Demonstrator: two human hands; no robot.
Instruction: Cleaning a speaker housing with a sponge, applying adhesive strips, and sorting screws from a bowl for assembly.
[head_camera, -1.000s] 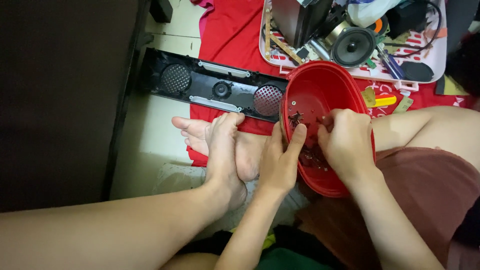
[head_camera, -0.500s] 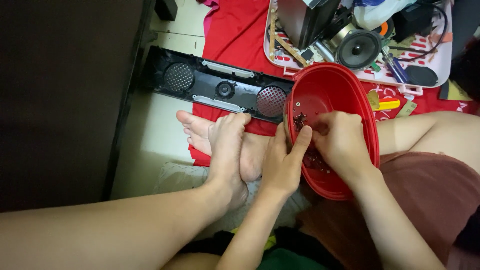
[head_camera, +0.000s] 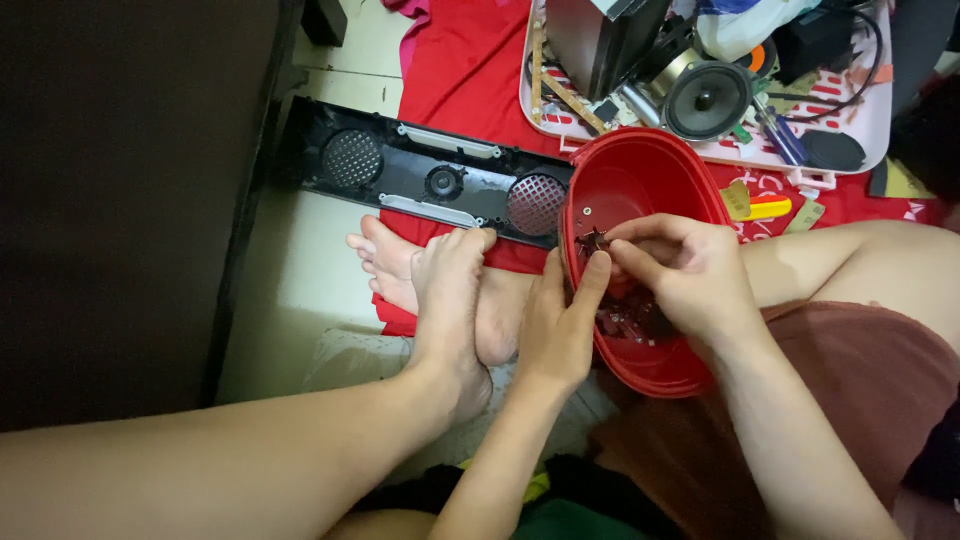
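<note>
A red plastic bowl (head_camera: 640, 170) rests tilted on my lap, with small screws and dark bits inside. My left hand (head_camera: 560, 325) grips the bowl's near-left rim, thumb over the edge. My right hand (head_camera: 685, 275) reaches into the bowl, its fingertips pinched on a small dark part (head_camera: 592, 240) near the left wall. My bare feet (head_camera: 440, 285) lie crossed just left of the bowl.
A long black speaker front panel (head_camera: 430, 180) with two round grilles lies on the floor beyond my feet. A pink tray (head_camera: 870, 140) at the top holds a loose speaker driver (head_camera: 708, 98), a dark box, cables and tools. Red cloth (head_camera: 460, 60) covers the floor there. A dark wall stands left.
The view has shifted slightly, so the bowl and hands sit a little lower. My right hand's fingers have moved left inside the bowl and closed on a small part.
</note>
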